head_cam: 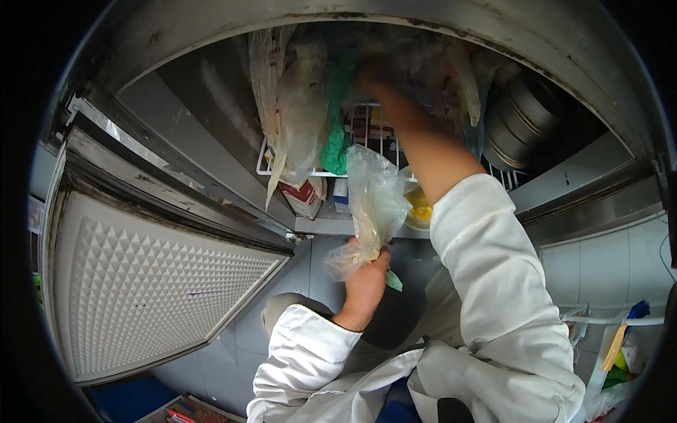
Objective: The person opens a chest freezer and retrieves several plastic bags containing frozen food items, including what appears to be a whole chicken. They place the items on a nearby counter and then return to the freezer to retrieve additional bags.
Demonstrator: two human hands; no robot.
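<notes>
My left hand grips a crumpled clear plastic bag by its lower end, in front of an open refrigerator cabinet. A bit of pale green plastic pokes out beside that hand. My right hand reaches deep into the cabinet above a white wire shelf. It is dark and blurred there, so its fingers and anything in them cannot be made out. Close to it on the left hangs a green plastic bag, with cloudy plastic bags further left.
Below the shelf stand a red and white carton, a blue and white box and a round basket with yellow pieces. Metal containers sit at the right. The studded cabinet door swings out left. A rack stands at lower right.
</notes>
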